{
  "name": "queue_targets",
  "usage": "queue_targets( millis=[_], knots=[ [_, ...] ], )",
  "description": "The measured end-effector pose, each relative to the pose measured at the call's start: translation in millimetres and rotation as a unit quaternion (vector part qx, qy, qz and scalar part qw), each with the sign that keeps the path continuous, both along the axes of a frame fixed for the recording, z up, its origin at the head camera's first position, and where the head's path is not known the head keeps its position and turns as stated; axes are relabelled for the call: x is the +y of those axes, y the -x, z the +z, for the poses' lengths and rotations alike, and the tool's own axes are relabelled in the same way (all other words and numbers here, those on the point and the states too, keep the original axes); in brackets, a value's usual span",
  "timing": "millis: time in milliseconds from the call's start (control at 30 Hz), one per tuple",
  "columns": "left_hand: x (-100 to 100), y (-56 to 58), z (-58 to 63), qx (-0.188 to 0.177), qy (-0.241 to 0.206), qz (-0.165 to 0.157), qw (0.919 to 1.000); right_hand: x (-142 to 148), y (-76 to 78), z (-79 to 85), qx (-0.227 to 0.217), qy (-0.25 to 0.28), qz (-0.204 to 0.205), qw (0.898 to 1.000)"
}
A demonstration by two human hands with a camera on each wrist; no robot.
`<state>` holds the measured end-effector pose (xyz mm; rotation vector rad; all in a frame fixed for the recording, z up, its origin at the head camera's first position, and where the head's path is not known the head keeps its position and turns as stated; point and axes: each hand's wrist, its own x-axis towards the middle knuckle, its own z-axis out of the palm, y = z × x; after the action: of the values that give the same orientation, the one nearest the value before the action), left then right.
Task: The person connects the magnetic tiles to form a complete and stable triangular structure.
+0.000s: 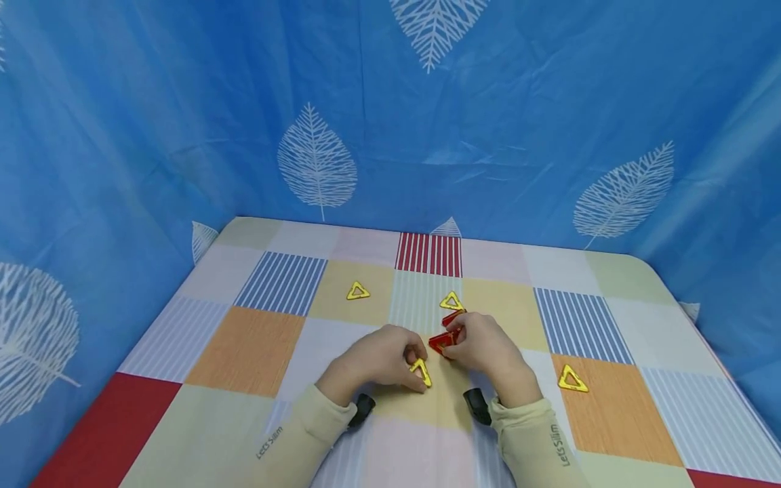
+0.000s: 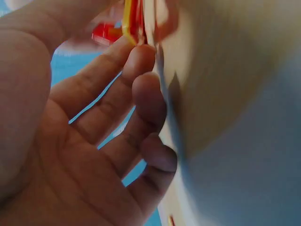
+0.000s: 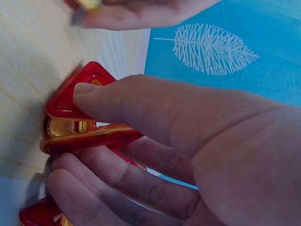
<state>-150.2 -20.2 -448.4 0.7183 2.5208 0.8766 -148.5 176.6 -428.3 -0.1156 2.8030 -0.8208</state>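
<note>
Between thumb and fingers, my left hand (image 1: 386,356) pinches a yellow triangle frame (image 1: 426,374), held tilted up close over the tablecloth. In the left wrist view, the frame's yellow edge (image 2: 127,23) shows at the top, with red beside it. My right hand (image 1: 485,344) grips a red triangular piece (image 1: 441,343), a short way beyond the left hand. The right wrist view shows the thumb on its red face (image 3: 66,101), fingers beneath, and a gold-coloured layer between two red faces. Another red triangle (image 1: 450,318) lies just past the right hand, partly hidden by it.
Yellow triangle frames lie on the patchwork tablecloth (image 1: 244,420): one at back left (image 1: 358,296), one just beyond the red pieces (image 1: 451,307), one at right (image 1: 573,388). A blue leaf-print curtain (image 1: 488,169) hangs behind the table. Black devices (image 1: 362,410) sit at both wrists.
</note>
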Motion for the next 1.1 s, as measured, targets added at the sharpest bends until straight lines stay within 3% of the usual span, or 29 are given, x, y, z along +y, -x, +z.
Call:
queue_targets(
  millis=[133,233,367,567,833,1100],
  knots=[
    [6,-6.2,-4.2,0.012,0.010,-0.012,0.9998,1,-2.1,-0.4,-0.003,-0.003,-0.010,1.000],
    [5,-4.7,-6.3,0.011,0.003,-0.017,0.9998,2,-2.4,0.8,0.003,-0.004,-0.008,1.000],
    [-4,1.3,-8.7,-0.029,-0.038,-0.030,0.9984,3,-1.8,2.2,0.013,-0.009,0.002,1.000],
    [-17,7.9,-13.0,-0.090,-0.095,-0.067,0.9892,2,-4.2,8.8,0.020,-0.010,0.014,1.000],
    [-16,9.5,-16.3,-0.099,-0.090,-0.073,0.9883,17,-9.5,30.3,0.013,0.029,0.000,0.999],
    [-17,8.4,-20.1,-0.100,-0.088,-0.078,0.9880,50,-12.7,30.9,0.034,0.055,-0.006,0.998]
  ],
)
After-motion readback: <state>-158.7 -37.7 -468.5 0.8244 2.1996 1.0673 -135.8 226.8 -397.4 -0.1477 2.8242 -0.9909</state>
